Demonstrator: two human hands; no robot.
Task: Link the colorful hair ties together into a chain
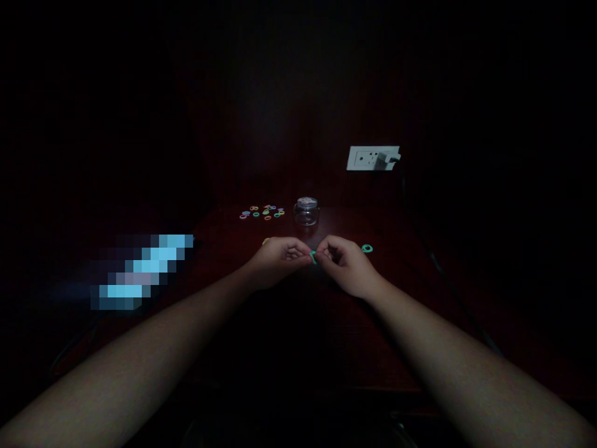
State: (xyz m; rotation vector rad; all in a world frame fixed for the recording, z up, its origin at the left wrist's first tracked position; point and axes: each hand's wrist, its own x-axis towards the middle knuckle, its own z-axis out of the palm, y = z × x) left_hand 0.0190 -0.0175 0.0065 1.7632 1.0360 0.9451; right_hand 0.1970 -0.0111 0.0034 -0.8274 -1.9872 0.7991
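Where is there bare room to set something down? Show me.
The table looks bare right of the jar, behind the loose green ring, and between that ring and the cable. Crowded: left of the jar, by colored rings, and in front of it, where the left hand and right hand pinch a green piece.

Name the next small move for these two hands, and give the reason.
Probably ease the right hand slightly away from the left hand, gently testing the small green piece: both hands appear to pinch it between their fingertips, and its exact shape is mostly hidden there.
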